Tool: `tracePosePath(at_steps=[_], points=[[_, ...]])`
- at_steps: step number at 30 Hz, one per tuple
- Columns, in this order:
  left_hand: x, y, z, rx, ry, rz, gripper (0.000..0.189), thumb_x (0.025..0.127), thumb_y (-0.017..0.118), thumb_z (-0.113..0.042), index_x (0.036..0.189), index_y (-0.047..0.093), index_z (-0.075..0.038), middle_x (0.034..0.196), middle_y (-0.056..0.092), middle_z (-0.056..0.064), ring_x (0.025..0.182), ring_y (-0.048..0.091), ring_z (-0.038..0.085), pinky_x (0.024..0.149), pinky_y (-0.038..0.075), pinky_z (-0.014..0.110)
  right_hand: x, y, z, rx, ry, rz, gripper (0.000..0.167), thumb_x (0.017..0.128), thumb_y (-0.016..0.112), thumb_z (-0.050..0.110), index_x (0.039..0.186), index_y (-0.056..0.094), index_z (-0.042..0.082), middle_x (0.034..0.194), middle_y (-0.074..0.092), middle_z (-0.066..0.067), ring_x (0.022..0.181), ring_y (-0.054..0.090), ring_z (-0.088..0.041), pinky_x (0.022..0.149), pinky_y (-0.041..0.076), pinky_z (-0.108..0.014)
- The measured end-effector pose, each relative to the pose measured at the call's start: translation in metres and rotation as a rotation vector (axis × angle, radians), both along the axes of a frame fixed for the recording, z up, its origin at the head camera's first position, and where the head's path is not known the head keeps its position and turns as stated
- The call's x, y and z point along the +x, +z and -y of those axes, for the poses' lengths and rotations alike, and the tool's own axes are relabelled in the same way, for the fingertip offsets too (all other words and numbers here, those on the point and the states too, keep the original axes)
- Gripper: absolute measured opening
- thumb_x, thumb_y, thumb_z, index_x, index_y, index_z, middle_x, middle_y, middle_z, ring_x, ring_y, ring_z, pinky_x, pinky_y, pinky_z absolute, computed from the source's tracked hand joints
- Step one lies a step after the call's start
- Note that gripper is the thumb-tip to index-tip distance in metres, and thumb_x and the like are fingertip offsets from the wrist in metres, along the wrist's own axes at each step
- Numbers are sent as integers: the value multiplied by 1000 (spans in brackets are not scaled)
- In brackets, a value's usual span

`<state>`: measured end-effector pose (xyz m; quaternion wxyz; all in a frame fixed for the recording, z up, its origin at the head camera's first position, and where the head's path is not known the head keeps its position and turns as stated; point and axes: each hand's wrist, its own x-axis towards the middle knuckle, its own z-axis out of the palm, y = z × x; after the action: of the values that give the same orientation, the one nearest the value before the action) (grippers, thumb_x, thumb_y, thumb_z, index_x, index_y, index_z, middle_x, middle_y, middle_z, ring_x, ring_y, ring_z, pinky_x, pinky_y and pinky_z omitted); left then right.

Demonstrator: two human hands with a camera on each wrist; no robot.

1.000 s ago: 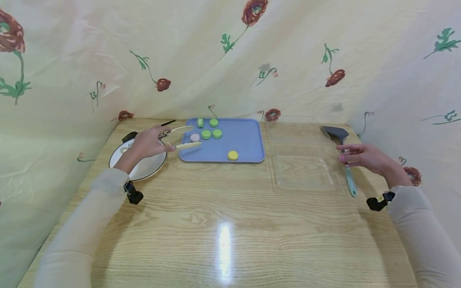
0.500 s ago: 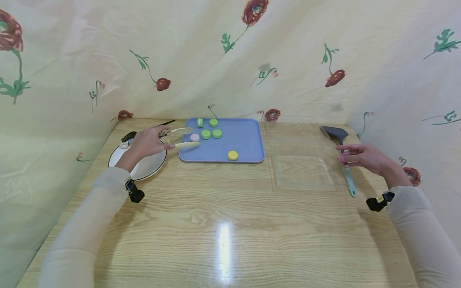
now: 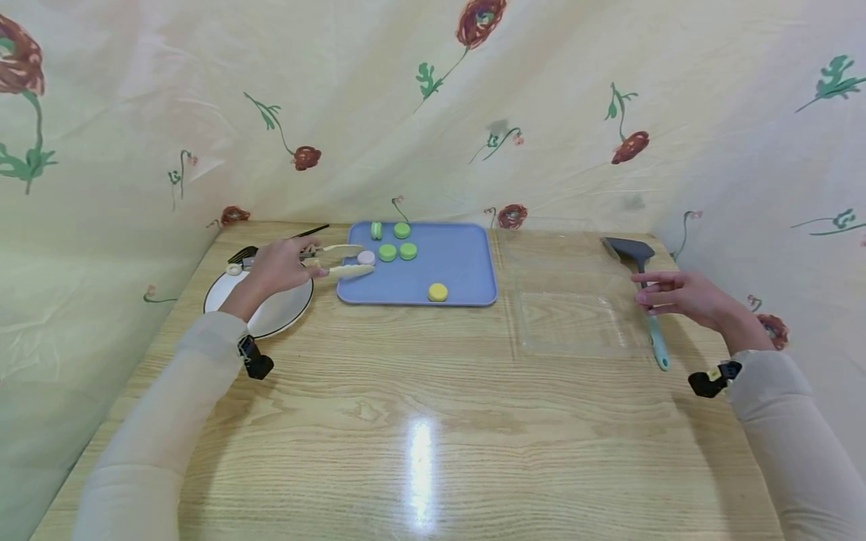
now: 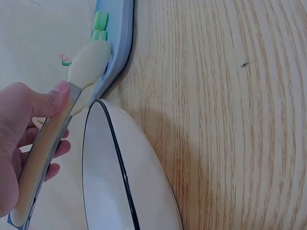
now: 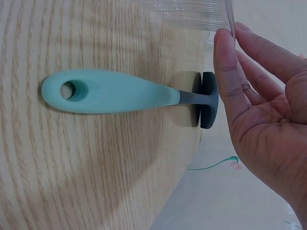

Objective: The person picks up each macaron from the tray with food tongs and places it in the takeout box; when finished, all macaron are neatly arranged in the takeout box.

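My left hand [image 3: 272, 267] grips a pair of tongs [image 4: 50, 139] with cream tips, thumb on one arm and fingers on the other. In the head view the tongs' tips lie on either side of a lilac macaron [image 3: 366, 258] at the left end of a blue tray [image 3: 460, 259]. Several green macarons [image 3: 387, 252] and a yellow macaron [image 3: 437, 292] also sit on the tray. On the right, my right hand [image 3: 686, 297] pinches the edge of a clear plastic box [image 5: 192, 14] between thumb and fingers.
A white bowl [image 4: 129, 158] with a dark rim stands beneath my left hand, with a black utensil [image 3: 243, 255] behind it. A spatula [image 5: 110, 91] with a mint handle lies on the wooden table [image 3: 338, 421] under my right hand. Patterned cloth [image 3: 379, 113] hangs behind.
The tongs' tips have drawn closer together around the lilac macaron. My left hand has shifted only slightly, and my right hand stays in place at the box edge.
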<state>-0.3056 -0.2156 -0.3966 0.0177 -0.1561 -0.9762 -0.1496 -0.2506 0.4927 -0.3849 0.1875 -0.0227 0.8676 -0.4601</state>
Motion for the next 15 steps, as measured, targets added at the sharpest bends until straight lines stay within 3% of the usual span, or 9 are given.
tracePosePath(at_steps=[12,15], points=[[2,0,-2,21,30,-34,54,91,76,-38,136,62,-11,65,55,5,51,31,16,49,22,30,1,1,1,-3,-1,0,35,103,60,11,122,61,41,108,73,10,97,72,-10,83,60,-27],[3,-2,-1,27,25,-49,52,91,77,-38,134,64,-12,60,53,5,50,28,15,49,20,30,1,1,1,-3,-2,0,35,103,60,11,123,61,41,107,73,10,97,73,-10,83,60,-27]])
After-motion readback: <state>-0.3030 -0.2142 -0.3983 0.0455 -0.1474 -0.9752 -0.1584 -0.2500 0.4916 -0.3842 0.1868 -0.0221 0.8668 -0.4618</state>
